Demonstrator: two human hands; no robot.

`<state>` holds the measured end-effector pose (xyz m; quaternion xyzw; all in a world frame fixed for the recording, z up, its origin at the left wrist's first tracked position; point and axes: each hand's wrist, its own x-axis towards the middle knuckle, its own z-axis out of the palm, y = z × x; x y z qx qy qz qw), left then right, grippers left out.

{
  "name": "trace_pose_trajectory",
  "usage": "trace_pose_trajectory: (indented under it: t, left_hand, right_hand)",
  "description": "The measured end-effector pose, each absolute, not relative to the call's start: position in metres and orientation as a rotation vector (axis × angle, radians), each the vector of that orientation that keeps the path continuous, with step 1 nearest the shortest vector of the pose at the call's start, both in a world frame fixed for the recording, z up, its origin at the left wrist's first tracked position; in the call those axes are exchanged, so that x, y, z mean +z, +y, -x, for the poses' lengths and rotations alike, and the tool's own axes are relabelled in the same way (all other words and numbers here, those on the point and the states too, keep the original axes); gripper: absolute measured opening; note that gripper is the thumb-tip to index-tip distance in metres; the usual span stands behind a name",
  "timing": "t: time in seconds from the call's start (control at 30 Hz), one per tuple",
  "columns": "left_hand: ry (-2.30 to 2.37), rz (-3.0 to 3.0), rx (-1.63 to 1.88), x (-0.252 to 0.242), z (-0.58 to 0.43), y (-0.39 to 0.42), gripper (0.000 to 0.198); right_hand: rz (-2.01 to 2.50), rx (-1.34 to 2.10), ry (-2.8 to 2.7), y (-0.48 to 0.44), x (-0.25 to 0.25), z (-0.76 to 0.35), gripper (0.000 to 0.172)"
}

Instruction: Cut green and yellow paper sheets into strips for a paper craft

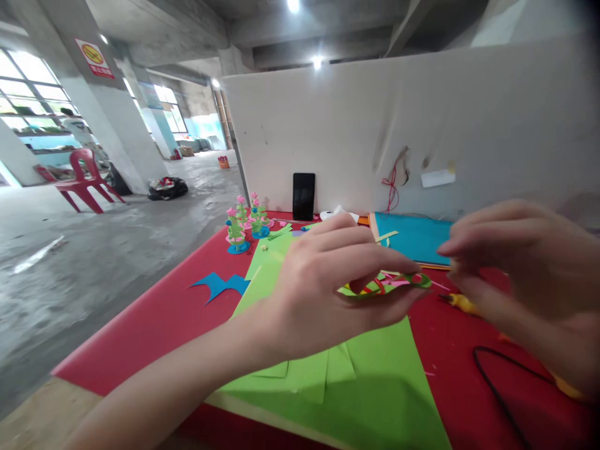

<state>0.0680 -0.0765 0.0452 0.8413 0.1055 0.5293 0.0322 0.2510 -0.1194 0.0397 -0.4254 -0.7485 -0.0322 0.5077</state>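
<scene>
My left hand (328, 275) is closed in a pinch, thumb below and fingers above, on a curled green paper strip (424, 281). Red, yellow and pink bits show beside the strip, partly hidden by my fingers. To the right, my right hand (525, 269) hovers apart from the strip, slightly blurred. Its thumb and fingertips are bent toward each other with a small gap, and I see nothing between them. A large green sheet (389, 387) with smaller green pieces (304, 375) on it lies under my left hand.
Small paper trees (238, 234) stand at the back left, near blue paper cutouts (220, 286). A phone (304, 197) leans on the white partition. Blue sheets (417, 237) lie at the back. A yellow tool (462, 304) and black cord (497, 381) are on the red table (154, 319).
</scene>
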Motion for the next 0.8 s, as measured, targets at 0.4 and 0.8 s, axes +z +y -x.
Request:
trace_pose_trajectory:
  t: [0.4,0.8]
  left_hand:
    - [0.275,-2.882,1.678,0.0420,-0.0707,-0.0746,0.006]
    - [0.272,-2.998,1.579,0.0376,-0.0689,-0.0709,0.014]
  right_hand:
    - [1.192,0.326,-1.926,-0.1226,0.0445,-0.2450,0.008]
    - [1.231,0.325,-1.963,-0.1187,0.0406,-0.2499,0.007]
